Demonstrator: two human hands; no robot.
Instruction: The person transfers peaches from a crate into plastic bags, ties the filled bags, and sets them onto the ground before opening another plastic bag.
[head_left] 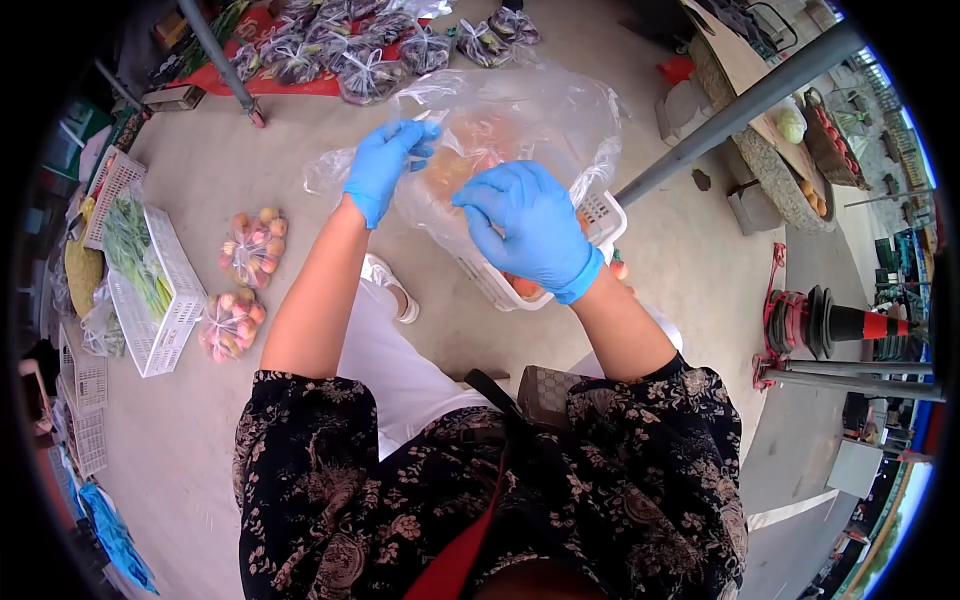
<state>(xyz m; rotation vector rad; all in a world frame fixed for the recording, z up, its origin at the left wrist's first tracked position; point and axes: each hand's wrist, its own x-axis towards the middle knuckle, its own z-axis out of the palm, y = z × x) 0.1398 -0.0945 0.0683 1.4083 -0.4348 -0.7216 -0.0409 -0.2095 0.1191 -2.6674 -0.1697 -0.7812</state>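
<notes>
A large clear plastic bag [560,110] spreads out in front of me over a white plastic basket [603,212]. Through its film I see blurred red and yellow fruit. My left hand [386,165], in a blue glove, has its fingers pinched on the bag's left edge. Also blue-gloved, my right hand [535,225] curls its fingers at the near side of the bag, over the basket; its fingertips partly hide what they grip, which looks like the film. Some reddish round fruit [525,287] shows at the basket's near end.
Two bags of peaches [253,247] [231,325] lie on the floor at left, beside a white crate [160,290] of leafy greens. Several bags of dark produce [370,75] lie on a red sheet. A metal pole [740,110] slants down at right, near a traffic cone [865,324].
</notes>
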